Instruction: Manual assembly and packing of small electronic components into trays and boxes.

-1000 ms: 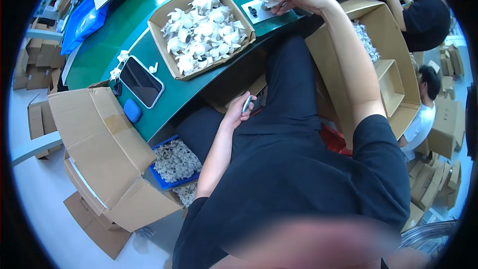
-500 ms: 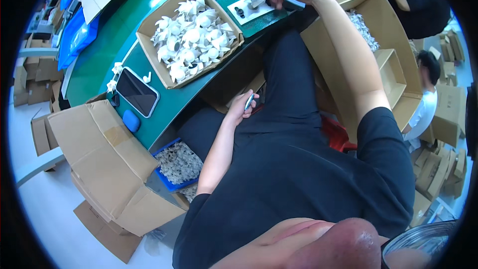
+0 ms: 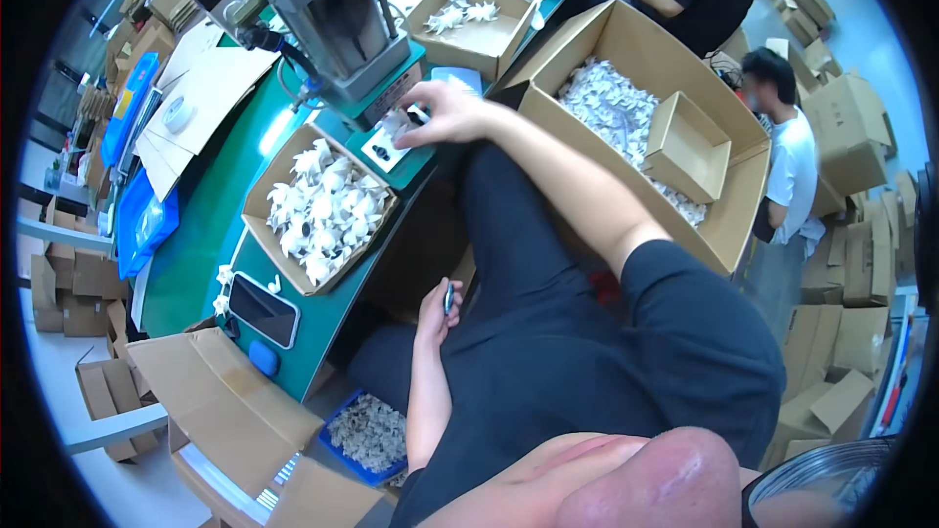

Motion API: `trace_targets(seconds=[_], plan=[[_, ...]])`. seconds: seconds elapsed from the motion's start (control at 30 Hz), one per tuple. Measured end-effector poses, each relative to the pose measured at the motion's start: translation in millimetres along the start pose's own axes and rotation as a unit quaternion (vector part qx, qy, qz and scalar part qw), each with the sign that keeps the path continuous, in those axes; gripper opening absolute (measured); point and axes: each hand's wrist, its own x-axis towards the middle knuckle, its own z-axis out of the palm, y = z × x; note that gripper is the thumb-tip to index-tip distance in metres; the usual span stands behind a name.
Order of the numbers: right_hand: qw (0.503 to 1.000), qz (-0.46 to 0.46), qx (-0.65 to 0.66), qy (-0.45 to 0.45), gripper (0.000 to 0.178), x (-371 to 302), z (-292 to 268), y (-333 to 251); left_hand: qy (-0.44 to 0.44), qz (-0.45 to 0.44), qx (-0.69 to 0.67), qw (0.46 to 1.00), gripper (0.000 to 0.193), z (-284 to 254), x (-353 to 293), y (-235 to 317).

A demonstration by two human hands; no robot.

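Observation:
My left hand (image 3: pixel 437 313) rests by my lap, its fingers closed round a slim silvery object (image 3: pixel 449 298) whose kind I cannot make out. My right hand (image 3: pixel 445 114) reaches forward to a bench press (image 3: pixel 342 29). Its thumb and fingers close on a white plastic part (image 3: pixel 395 125) at the white fixture plate (image 3: pixel 381 152) under the press head. Part of that piece is hidden by the fingers. A cardboard box (image 3: pixel 259 220) heaped with white finned plastic parts (image 3: pixel 325 210) stands on the green bench just left of the plate.
A phone (image 3: pixel 262 310) and a blue case (image 3: pixel 263 358) lie on the bench (image 3: pixel 210 215). To the right stands a large carton (image 3: pixel 724 225) of white parts, with a smaller box (image 3: pixel 690 145) inside. A shallow box (image 3: pixel 489 49) sits beyond the press. Two other people are nearby.
The view has shifted, bringing more of the press into sight. My right hand has moved from the fixture plate's right side onto the white part there. My left hand keeps its hold.

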Motion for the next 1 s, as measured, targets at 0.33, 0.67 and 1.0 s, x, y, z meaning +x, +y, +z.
trace_targets(seconds=[0.33,0.67,1.0], plan=[[0.954,-0.137,-0.015,0.266,0.037,-42,90,-54,0.019,0.049,-0.029,0.998,0.030,-6,-4,-13],[0.967,-0.190,-0.089,0.141,0.027,2,88,-125,0.003,0.067,-0.164,0.984,0.035,-3,-20,-6],[0.982,0.034,0.042,-0.180,0.027,-160,110,-56,-0.210,0.127,-0.130,0.961,0.041,24,-58,43]])
